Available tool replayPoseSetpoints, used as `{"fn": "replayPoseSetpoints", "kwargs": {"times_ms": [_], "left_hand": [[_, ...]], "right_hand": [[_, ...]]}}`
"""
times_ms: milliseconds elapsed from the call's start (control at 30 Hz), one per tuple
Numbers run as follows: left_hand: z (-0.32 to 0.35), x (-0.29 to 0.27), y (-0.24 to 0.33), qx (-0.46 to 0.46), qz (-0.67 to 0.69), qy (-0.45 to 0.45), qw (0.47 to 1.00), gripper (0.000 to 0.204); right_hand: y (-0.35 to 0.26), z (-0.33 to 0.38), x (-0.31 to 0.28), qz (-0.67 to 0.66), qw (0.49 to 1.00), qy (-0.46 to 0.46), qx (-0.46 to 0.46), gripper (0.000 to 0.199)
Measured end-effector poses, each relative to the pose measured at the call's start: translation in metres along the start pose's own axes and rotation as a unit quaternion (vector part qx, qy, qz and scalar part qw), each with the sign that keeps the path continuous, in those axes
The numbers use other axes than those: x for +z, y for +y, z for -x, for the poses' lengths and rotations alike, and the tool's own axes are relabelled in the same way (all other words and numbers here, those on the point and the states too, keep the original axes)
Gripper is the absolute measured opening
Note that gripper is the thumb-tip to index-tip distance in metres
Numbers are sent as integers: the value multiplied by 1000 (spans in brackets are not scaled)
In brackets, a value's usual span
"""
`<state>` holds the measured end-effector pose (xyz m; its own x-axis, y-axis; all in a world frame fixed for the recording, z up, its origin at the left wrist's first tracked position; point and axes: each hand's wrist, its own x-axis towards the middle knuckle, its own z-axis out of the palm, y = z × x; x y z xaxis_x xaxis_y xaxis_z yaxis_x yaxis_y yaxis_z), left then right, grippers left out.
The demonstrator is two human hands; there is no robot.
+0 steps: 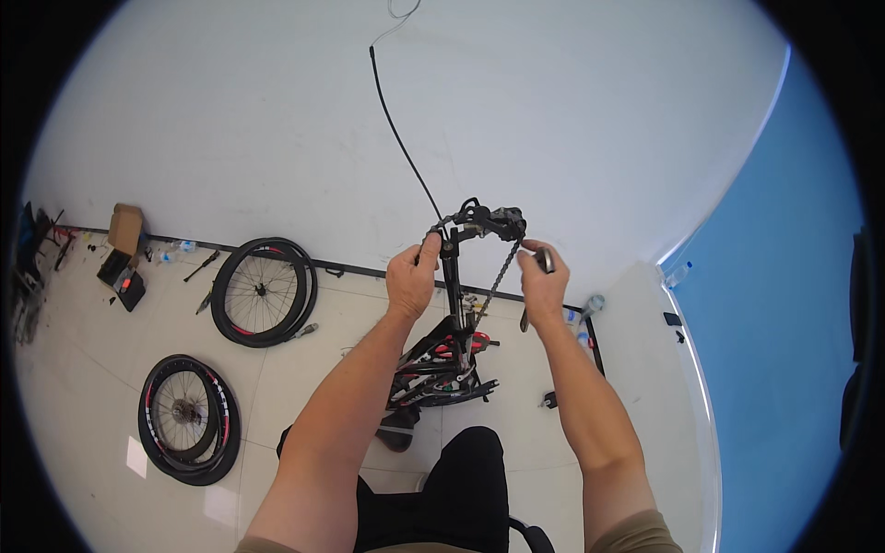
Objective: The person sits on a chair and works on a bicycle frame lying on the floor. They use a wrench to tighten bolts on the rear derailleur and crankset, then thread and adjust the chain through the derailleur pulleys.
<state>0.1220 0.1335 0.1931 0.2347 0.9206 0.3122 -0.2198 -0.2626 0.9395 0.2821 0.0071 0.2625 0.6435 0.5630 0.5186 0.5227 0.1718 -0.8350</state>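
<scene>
In front of me stands a black bicycle frame [451,286], its wheels off. A rear derailleur [498,221] sits at its upper end. The bicycle chain [501,279] runs through the derailleur and slants down toward the lower part of the frame. My left hand [412,279] is closed left of the derailleur, thumb up, pinching the chain beside the frame tube. My right hand [544,288] is closed around a metal hand tool [547,261], its exact kind partly hidden by the palm. The right fingertips are close to the chain just below the derailleur.
A black cable [398,135] sticks up from the frame. Two wheels [222,293] [150,433] lie on the tiled floor at left. Further left are an open cardboard box [125,228] and tools. Bottles [593,303] and a phone [672,319] lie at right. A white wall rises ahead.
</scene>
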Motion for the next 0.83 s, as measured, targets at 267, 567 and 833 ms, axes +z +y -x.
{"fn": "replayPoseSetpoints", "kwargs": {"times_ms": [267, 567, 833], "left_hand": [[3, 1, 5, 15, -32, 18, 999, 60], [-3, 1, -7, 23, 3, 7, 1000, 64], [-5, -2, -12, 14, 4, -3, 1000, 67]], "right_hand": [[14, -2, 10, 233, 969, 3, -77, 32], [11, -6, 7, 296, 951, 27, -88, 30], [3, -5, 10, 252, 964, 25, -81, 29]]}}
